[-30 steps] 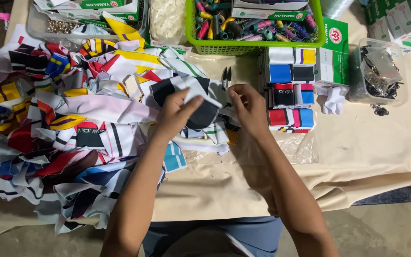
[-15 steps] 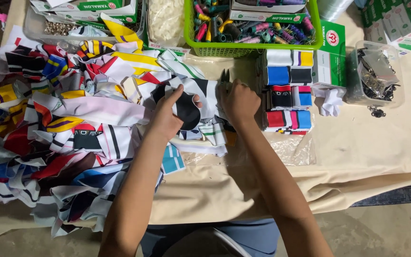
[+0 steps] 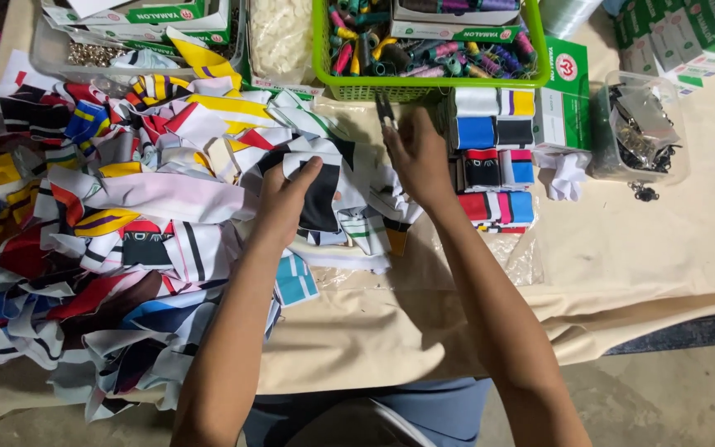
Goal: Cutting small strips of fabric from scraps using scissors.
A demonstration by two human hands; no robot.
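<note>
Overhead view of a worktable [image 3: 639, 273] covered in cream cloth, taken from above the person's two bare hands. The left hand [image 3: 287, 199] presses on a black-and-white fabric piece [image 3: 322, 194] lying near the middle of the table; its fingers are curled over the piece's left edge, thumb on top, grasping it. The right hand [image 3: 419, 153] sits just right of that piece, fingers closed around small dark snips [image 3: 385, 108] whose tips point away from the person, toward the green basket [image 3: 432, 83].

Landmark: the green basket, at the far edge of the table, filled with coloured thread spools [image 3: 424, 58]. Left of the basket lies a clear bag of white pieces [image 3: 279, 37], and farther left a clear tray with small metal parts [image 3: 93, 54] and green-and-white boxes [image 3: 138, 12]. Below and left of the basket spreads a large heap of printed fabric scraps [image 3: 101, 232] in red, yellow, blue, black and white; the held piece lies at the heap's right margin. Directly below the basket's right half stand folded stacks [image 3: 494, 157] in white, yellow, blue, black and red, resting on a clear plastic bag [image 3: 515, 252]. Right of the basket stands a green box [image 3: 564, 95], then a clear tub of dark metal clips [image 3: 639, 124]. A crumpled white scrap [image 3: 567, 174] lies just below the green box.
</note>
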